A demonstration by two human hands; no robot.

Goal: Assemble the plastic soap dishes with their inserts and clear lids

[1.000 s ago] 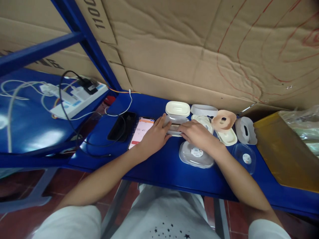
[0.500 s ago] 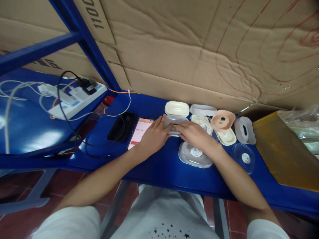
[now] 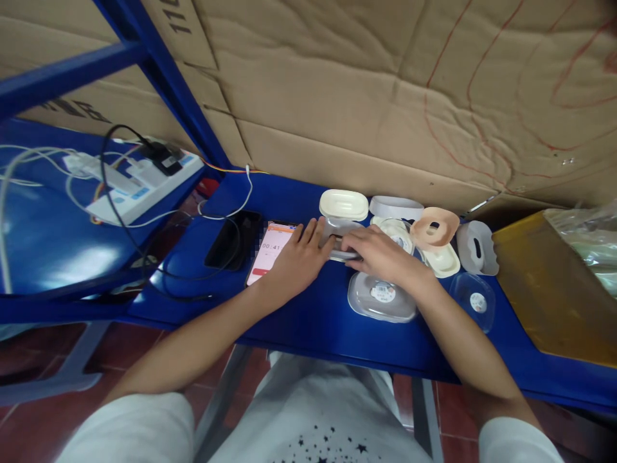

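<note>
Between my hands lies a grey plastic piece [image 3: 343, 226] like a soap box part, with a dark slot in its near side. My left hand [image 3: 304, 254] grips its left end, thumb by the slot and fingers stretched along the far edge. At the right end, the curled fingers of my right hand [image 3: 373, 254] press on it near the slot. Part of the piece is hidden by the hands. Just behind it sits a cream tray [image 3: 344, 204]. Nearer to me is a clear lid with a round label [image 3: 382, 298], below my right wrist.
A phone with a timer [image 3: 270, 252] and a black phone-like object [image 3: 233, 241] lie left. Several grey, cream and peach parts, including a peach shell [image 3: 435, 226], stand right, beside a clear lid [image 3: 473, 302] and a brown box [image 3: 554, 289]. A power strip [image 3: 144, 186] trails cables.
The fingers of my right hand have curled more at the slot. My left fingers are spread wider. The grey piece stays in about the same place; the view has shifted slightly.
</note>
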